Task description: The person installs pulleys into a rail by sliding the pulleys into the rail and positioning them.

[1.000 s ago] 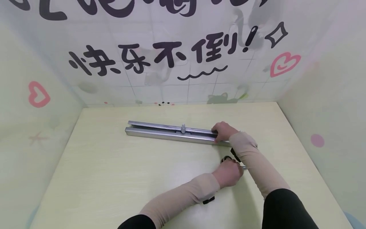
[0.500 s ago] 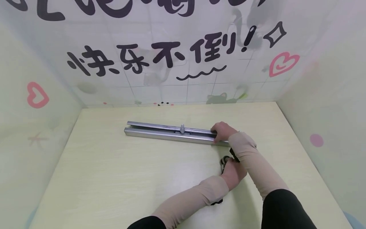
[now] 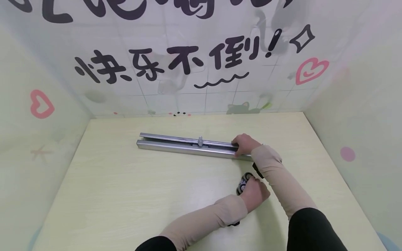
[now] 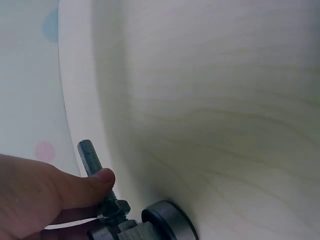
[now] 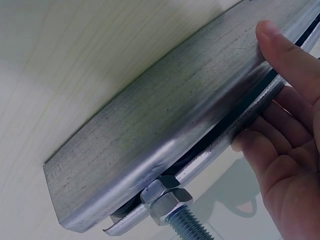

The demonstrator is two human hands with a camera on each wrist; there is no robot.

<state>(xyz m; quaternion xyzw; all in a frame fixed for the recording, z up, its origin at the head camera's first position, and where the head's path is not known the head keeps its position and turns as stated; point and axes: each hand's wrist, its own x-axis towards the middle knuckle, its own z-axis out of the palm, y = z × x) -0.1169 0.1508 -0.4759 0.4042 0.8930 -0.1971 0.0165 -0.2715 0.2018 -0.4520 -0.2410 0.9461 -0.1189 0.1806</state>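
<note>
A galvanised C-shaped metal rail (image 3: 176,147) lies across the table, its slot facing up. My right hand (image 3: 247,144) grips the rail near its right end, thumb on one side and fingers on the other in the right wrist view. A bolt with nuts (image 5: 167,197) sticks out of the slot; in the head view it stands near the rail's middle. In front of the rail, my left hand (image 3: 255,195) holds a roller trolley (image 3: 242,185) with dark-rimmed wheels. The left wrist view shows the thumb against its threaded bolt (image 4: 90,156), above a nut (image 4: 118,208) and a wheel (image 4: 172,222).
The pale wood-grain table (image 3: 125,195) stands between a left wall panel (image 3: 34,146), a right wall panel (image 3: 355,115) and a printed back sheet (image 3: 188,101). My right forearm (image 3: 282,181) reaches over the table to the right of my left hand.
My left hand has turned the trolley, so its wheels now show beyond the fingers on the left; before, mostly hidden. The right hand and the rail have stayed in place.
</note>
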